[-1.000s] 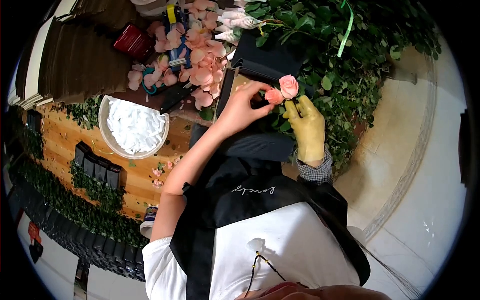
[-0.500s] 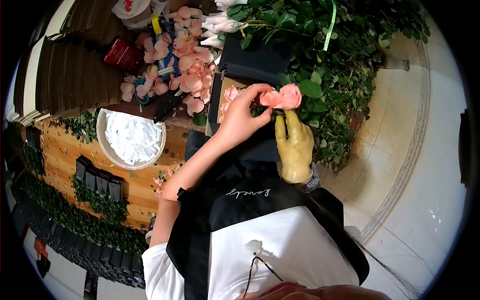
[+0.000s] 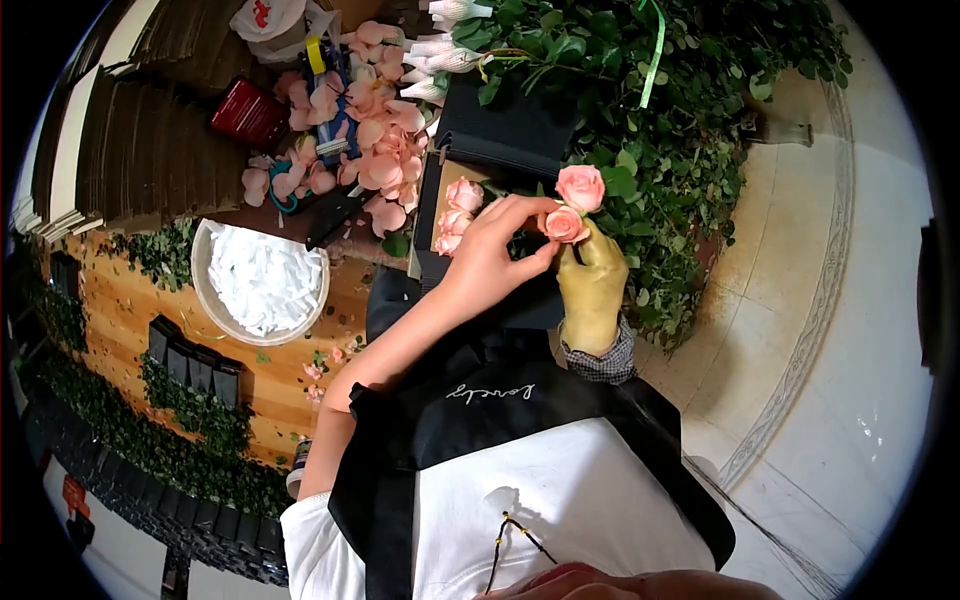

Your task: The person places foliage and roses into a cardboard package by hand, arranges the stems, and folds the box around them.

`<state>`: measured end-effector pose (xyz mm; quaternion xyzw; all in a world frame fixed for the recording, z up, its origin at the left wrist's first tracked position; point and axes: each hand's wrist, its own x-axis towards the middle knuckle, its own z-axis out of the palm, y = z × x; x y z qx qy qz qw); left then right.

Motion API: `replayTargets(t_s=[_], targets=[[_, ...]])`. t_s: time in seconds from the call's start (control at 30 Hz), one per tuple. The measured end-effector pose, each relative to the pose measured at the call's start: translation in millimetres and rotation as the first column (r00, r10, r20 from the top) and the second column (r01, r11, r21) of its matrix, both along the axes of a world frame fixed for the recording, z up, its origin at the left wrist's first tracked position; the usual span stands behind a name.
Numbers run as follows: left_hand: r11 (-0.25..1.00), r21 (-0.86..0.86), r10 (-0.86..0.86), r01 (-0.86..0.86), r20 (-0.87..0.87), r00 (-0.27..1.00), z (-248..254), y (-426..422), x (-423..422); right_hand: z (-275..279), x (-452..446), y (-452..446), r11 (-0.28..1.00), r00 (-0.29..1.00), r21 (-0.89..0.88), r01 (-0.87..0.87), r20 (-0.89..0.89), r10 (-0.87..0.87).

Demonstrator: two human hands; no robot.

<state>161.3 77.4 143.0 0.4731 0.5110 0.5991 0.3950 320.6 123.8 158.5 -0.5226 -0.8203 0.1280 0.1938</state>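
Note:
Two pink roses are close together at the centre: an upper rose (image 3: 581, 188) and a lower rose (image 3: 566, 225). My left hand (image 3: 490, 250), bare, pinches the lower bloom from the left side with its fingers and thumb. My right hand (image 3: 592, 290), in a yellow glove, is closed just beneath the blooms, around what seems to be a stem; the grip is partly hidden. Several more pink roses (image 3: 462, 195) lie in a black box (image 3: 425, 210) behind my left hand. The box's dark lid (image 3: 505, 125) stands open.
Loose pink petals (image 3: 385, 140) cover the back left around a black-handled tool (image 3: 338, 215) and a red box (image 3: 248, 113). A round tub (image 3: 205, 285) holds white pieces. Leafy rose stems (image 3: 690, 180) pile up on the right, with white-wrapped blooms (image 3: 440, 55) at the back.
The two roses have turned so their faces show, with one now above the other. My gloved right hand has moved up to them and closed under the blooms. My left hand stays at the flowers.

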Motion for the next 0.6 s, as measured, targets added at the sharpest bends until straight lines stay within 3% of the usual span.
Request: replayTargets(t_s=[0.07,0.13,0.2,0.23,0.3,0.37,0.47,0.53,0.6], targets=[[1.0,0.022,0.004,-0.004,0.034,0.999,5,-2,-2,12,-4,1,0.998,0.999,-0.055,0.044,-0.002,-0.044],[0.999,0.046,0.007,-0.01,0.07,0.998,3,-3,-4,19,-5,4,0.954,0.97,-0.301,0.015,-0.227,-0.087],[0.998,-0.054,-0.001,0.015,0.253,0.967,-5,-7,-3,19,-5,4,0.974,0.968,-0.225,-0.019,-0.25,-0.039],[0.998,-0.053,-0.002,0.016,0.255,0.967,-4,-7,-3,20,-4,4,0.972,0.972,-0.232,-0.033,-0.233,-0.023],[1.0,-0.02,0.003,-0.001,0.099,0.995,0,-7,-3,20,-2,3,0.97,0.976,-0.239,-0.044,-0.215,-0.009],[0.999,0.019,0.051,-0.051,-0.02,0.998,6,-3,-4,15,1,2,0.928,0.963,-0.373,-0.002,-0.251,-0.098],[0.99,0.057,0.139,-0.131,-0.169,0.976,3,-3,-5,18,3,5,0.967,0.985,-0.243,-0.069,-0.173,0.027],[0.982,0.075,0.186,-0.174,-0.183,0.965,1,-2,-6,25,1,8,0.966,0.984,-0.239,-0.094,-0.17,0.054],[0.992,0.056,0.123,-0.115,-0.169,0.978,2,-1,-10,26,1,9,0.964,0.983,-0.236,-0.119,-0.168,0.08]])
